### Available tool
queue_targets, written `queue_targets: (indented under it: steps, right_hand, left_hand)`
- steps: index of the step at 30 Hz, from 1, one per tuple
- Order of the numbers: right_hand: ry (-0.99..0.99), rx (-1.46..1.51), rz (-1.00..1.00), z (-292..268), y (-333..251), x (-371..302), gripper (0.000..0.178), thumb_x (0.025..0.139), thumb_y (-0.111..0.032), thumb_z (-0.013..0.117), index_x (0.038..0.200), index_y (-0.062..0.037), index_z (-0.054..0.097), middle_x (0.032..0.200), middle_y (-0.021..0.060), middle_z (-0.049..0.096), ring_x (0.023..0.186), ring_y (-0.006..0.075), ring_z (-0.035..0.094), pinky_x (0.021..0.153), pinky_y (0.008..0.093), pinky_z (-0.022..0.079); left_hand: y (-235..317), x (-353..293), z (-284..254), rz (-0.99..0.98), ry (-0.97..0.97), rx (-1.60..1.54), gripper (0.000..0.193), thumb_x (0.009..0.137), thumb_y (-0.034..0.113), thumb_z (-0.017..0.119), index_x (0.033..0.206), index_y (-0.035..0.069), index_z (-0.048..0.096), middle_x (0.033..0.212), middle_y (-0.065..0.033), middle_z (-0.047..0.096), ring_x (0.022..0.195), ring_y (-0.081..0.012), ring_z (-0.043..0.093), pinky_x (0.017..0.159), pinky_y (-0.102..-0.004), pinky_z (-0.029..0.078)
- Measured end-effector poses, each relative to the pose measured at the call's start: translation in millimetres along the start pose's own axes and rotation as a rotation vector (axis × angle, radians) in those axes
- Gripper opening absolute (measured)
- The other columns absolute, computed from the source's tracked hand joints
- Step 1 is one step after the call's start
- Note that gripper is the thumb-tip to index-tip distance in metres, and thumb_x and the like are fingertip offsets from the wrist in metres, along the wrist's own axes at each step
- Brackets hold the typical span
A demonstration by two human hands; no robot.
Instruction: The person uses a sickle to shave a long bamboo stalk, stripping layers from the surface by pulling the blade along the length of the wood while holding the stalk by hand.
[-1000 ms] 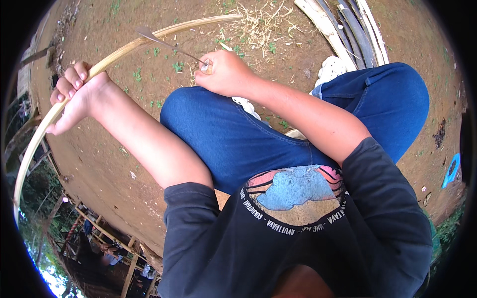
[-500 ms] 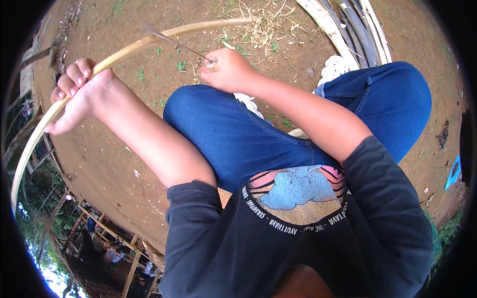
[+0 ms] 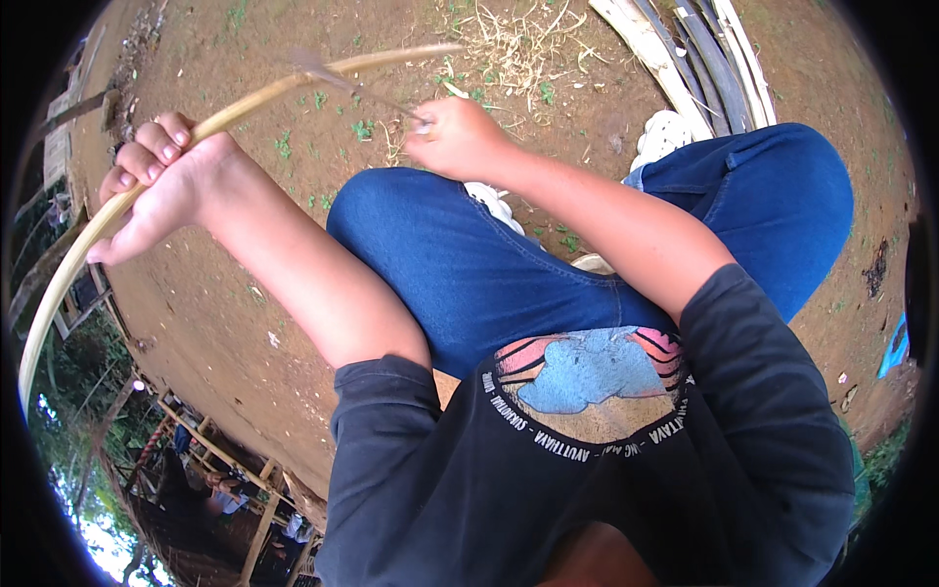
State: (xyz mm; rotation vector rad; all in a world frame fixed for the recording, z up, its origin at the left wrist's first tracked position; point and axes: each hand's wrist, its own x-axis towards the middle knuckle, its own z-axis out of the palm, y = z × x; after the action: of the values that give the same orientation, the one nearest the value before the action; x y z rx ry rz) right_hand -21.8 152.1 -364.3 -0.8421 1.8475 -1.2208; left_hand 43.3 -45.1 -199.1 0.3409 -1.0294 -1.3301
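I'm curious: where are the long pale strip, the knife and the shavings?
Long pale strip (image 3: 252, 100): head view, on its upper stretch.
Knife (image 3: 337, 80): head view, on its blurred blade.
Shavings (image 3: 519, 49): head view, middle of the scatter.

Outdoor dirt yard, rural-looking. Evidence: bare brown ground (image 3: 196, 323) with small green weeds (image 3: 363, 130), pale stringy shavings (image 3: 523, 49) (loose heap) near its top edge, split wood lengths (image 3: 719, 68) toward its upper right. Rough pole structure (image 3: 220, 450) past the lower left edge, leafy greenery (image 3: 93, 372) beside it.
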Motion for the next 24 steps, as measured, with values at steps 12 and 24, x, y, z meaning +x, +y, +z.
queue_targets:
  steps: [12,24]
  right_hand:
    - [-0.169,0.350,0.103,2.2,28.7,-10.7,0.027,0.075,-0.023,0.069,0.092,-0.0047,0.060,0.083,0.0048,0.064,0.075,0.0152,0.061,0.070,0.0307,0.050]
    - [0.022,0.240,0.095,-43.4,11.8,-52.1,0.031,0.090,-0.033,0.061,0.106,-0.0069,0.060,0.093,0.0053,0.063,0.074,0.0119,0.059,0.069,0.0283,0.048]
  left_hand:
    - [-40.5,-3.2,-20.0,-0.135,0.036,-0.082,0.074,0.085,0.078,0.013,0.054,0.016,0.039,0.041,0.0023,0.033,0.031,-0.0099,0.032,0.029,-0.0217,0.025]
    - [-37.5,-0.1,-34.8,-0.237,-0.023,-0.460,0.071,0.085,0.076,0.021,0.053,0.015,0.037,0.042,0.0030,0.032,0.032,-0.0089,0.029,0.030,-0.0219,0.025]
